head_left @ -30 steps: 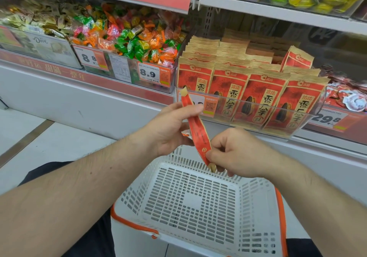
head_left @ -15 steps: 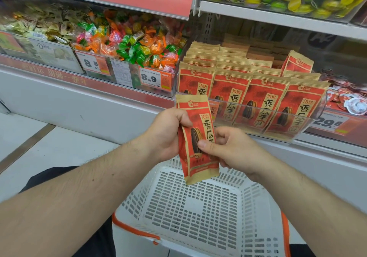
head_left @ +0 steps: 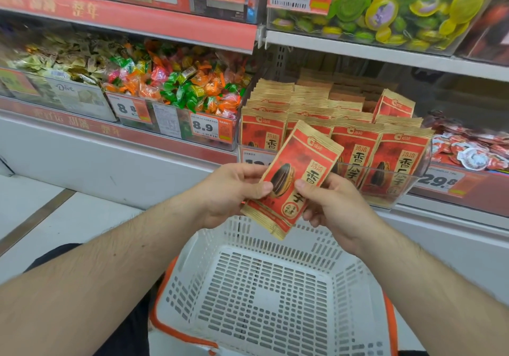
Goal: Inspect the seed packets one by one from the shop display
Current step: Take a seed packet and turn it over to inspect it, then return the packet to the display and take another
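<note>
Pinching the seed packet (head_left: pixel 296 174) from both sides, I had my left thumb laid across its lower left edge and my right thumb pressed on the printed face near the middle, with the other fingers of each hand curled behind it where I could not see them. My left hand (head_left: pixel 231 193) and right hand (head_left: pixel 330 204) held it by the margins, I think so that the picture of the seed and most of the lettering stayed uncovered for reading. The packet was tilted, its top corner leaning up and to the right, its front turned to my eyes, which suited a check of the label, not of the back seam. It hung in the air just above the far rim of the white basket (head_left: pixel 264 295), touching nothing but my fingers; nothing lay in the basket where I could see it. Behind the packet stood the clear display tray (head_left: pixel 402 190) with the rest of the packets (head_left: pixel 355 146) upright in rows, fronts forward, close enough that I could put this one back or reach for another without shifting. To the left of that tray sat a bin of wrapped sweets (head_left: pixel 179 88) with its price tag (head_left: pixel 209 127), well apart from my hands.
</note>
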